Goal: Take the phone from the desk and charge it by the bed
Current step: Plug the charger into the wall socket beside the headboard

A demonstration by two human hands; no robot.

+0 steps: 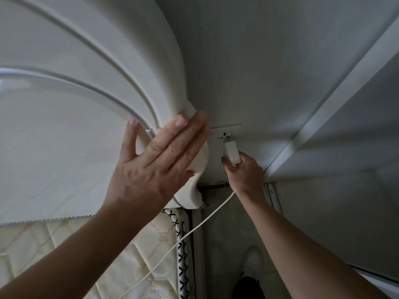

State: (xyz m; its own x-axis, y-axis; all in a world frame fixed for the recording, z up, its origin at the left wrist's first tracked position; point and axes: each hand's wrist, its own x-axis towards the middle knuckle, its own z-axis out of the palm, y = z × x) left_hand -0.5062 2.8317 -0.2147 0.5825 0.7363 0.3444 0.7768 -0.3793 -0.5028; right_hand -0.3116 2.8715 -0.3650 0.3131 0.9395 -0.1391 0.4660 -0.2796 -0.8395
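Head view, beside the bed. The wall socket [224, 137] serves as the landmark. A white charger plug [232, 153] is shown just below the socket, its metal prongs meeting the socket face; how far they are seated cannot be told. The plug body is clamped in the right hand [243, 171], thumb on one side and fingers curled behind it. A white cable [194, 229] is seen running from that hand down and to the left of the socket, across the edge of the quilted mattress [151, 255]. To the left of the socket, the left hand [155, 160] is laid flat, fingers spread apart, against the curved edge of the cream headboard [97, 72], gripping nothing. The phone is not visible.
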